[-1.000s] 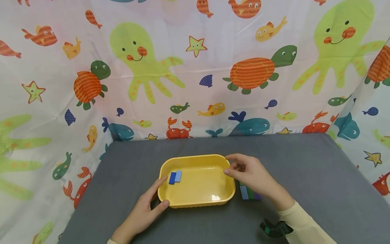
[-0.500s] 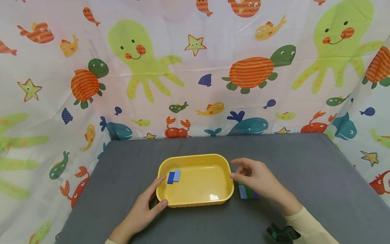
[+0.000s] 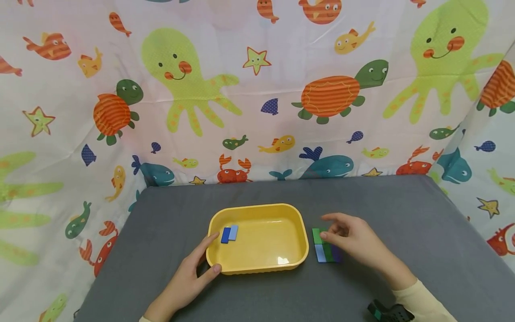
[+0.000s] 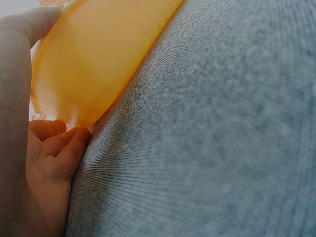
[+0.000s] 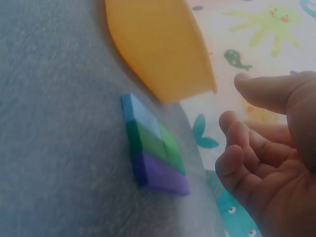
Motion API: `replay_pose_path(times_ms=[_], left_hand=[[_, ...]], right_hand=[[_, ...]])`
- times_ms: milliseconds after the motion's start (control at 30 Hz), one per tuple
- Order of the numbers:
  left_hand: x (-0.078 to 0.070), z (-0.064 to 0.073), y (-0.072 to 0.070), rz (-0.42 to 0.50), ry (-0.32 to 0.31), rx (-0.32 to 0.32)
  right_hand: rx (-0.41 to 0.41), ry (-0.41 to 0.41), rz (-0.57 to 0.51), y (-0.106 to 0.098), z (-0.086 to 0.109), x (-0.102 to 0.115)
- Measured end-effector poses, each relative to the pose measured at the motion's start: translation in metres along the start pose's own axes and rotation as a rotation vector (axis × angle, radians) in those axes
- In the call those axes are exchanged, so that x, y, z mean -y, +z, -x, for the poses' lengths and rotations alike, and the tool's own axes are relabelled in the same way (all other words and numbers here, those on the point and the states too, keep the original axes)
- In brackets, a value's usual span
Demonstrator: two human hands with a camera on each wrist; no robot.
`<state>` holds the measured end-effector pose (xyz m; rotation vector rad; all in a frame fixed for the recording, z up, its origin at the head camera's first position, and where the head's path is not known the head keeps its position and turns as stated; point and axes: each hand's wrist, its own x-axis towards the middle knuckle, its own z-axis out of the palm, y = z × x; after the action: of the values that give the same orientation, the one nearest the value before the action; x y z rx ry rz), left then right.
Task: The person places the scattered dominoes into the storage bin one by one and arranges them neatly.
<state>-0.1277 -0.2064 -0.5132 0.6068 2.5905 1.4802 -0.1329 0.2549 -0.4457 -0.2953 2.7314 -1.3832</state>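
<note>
My left hand [image 3: 187, 270] holds the left end of a yellow plastic tray [image 3: 263, 246], index finger over the rim and thumb at the near corner. The left wrist view shows the remaining fingers curled against the tray's outer wall [image 4: 98, 59]. Inside lie a dark blue block [image 3: 225, 235] and a light blue block [image 3: 233, 232], side by side. Right of the tray, a small cluster of flat blocks has a light blue one [image 3: 320, 253], green ones [image 5: 148, 138] and a purple one [image 5: 163, 175]. My right hand [image 3: 354, 237] hovers over that cluster with nothing between thumb and fingers, partly covering it.
Grey cloth [image 3: 265, 299] covers the table. A curtain [image 3: 257, 103] printed with sea animals hangs along the back and sides. A black wrist device [image 3: 390, 311] sits at the right sleeve [image 3: 424, 302].
My right hand has moved right, from the tray's right rim to above the block cluster, uncovering more of its green blocks. The left hand, tray and blue blocks stay in place.
</note>
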Motion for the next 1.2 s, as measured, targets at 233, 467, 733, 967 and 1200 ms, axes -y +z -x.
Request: replay_pose_path(times_ms=[233,467,733,967,1200], left_hand=[[0.000,0.000,0.001,-0.001,0.003,0.003],[0.001,-0.001,0.002,-0.006,0.004,0.001],[0.001,-0.002,0.003,-0.001,-0.003,0.003],[0.002,-0.001,0.002,-0.014,-0.008,-0.001],[0.005,-0.001,0.001,-0.004,0.006,-0.001]], right_hand=[[0.006,0.026,0.001,-0.003,0.004,-0.014],[0.032,0.038,0.011,-0.009,0.004,-0.028],[0.056,0.052,0.025,-0.014,0.002,-0.043],[0.085,0.049,0.036,-0.014,-0.004,-0.052],[0.103,0.010,0.063,-0.014,-0.010,-0.058]])
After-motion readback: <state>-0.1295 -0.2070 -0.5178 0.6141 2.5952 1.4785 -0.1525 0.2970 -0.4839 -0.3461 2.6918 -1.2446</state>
